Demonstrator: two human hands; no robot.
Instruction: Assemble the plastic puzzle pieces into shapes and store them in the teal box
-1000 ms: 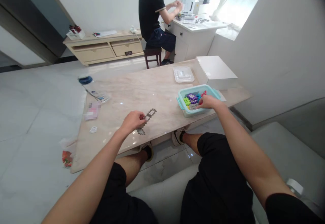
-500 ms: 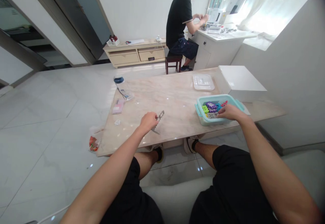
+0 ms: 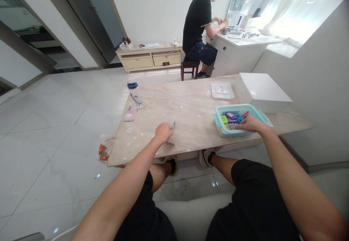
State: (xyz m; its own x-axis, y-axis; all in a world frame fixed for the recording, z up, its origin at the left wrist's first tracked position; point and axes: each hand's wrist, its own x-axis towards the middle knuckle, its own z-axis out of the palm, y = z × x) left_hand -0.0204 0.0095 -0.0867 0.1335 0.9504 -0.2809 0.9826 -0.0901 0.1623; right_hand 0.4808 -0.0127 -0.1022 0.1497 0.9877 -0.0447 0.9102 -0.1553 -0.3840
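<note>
My left hand (image 3: pixel 163 132) is closed on a grey toothed piece (image 3: pixel 172 126), held just above the front part of the marble table; part of the piece shows below the fingers too. At the right, my right hand (image 3: pixel 250 124) reaches over the near rim of a light-blue tub (image 3: pixel 234 133), its fingers down at the grey pieces (image 3: pixel 231 126). Whether those fingers hold a piece is too small to tell. Green, purple, blue and red pieces (image 3: pixel 231 116) lie in the same tub.
On the table (image 3: pixel 191 106) stand a white box (image 3: pixel 265 88), a clear lid (image 3: pixel 222 90), a bottle (image 3: pixel 136 94), a pink packet (image 3: pixel 130 114) and a small white piece (image 3: pixel 129 130). Another person (image 3: pixel 197 26) sits at a far desk.
The view has shifted slightly, so the scene lies a little further right. The grey piece in my left hand has turned. My right hand stays at the tub.
</note>
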